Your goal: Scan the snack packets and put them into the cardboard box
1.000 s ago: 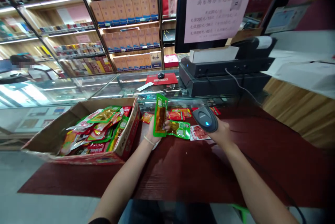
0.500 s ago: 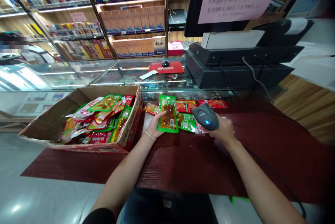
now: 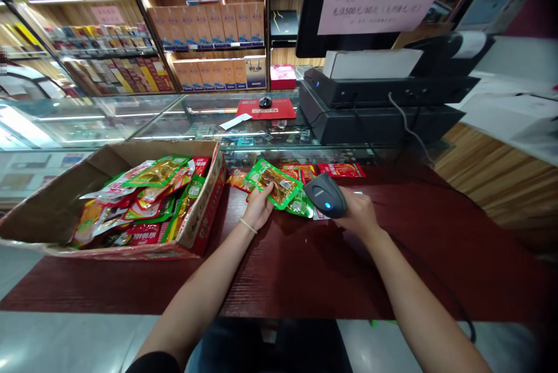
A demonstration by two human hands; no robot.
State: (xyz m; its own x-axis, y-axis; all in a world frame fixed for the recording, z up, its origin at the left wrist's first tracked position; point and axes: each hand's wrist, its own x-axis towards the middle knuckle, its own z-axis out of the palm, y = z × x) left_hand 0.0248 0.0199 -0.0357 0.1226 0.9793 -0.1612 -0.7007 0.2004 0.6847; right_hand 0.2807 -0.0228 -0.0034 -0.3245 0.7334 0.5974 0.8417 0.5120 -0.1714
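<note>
My left hand grips a green-edged snack packet by its lower left side, thumb on top; the packet is tilted, its barcode near the right end. Close to that end is the head of a dark barcode scanner with a blue light lit. My right hand is wrapped round the scanner's handle, which is mostly hidden. Beneath the held packet, another green packet lies on the dark red table. Behind them are red packets, one at the right and one at the left.
A cardboard box full of snack packets stands at the left. Beyond the table is a glass counter with a red mouse pad and mouse. A cash drawer and monitor stand at the back right. The scanner's cable trails right.
The held packet has turned from upright to slanting, its barcode end swinging toward the scanner. The view has shifted slightly to the right. My right hand keeps its hold on the scanner.
</note>
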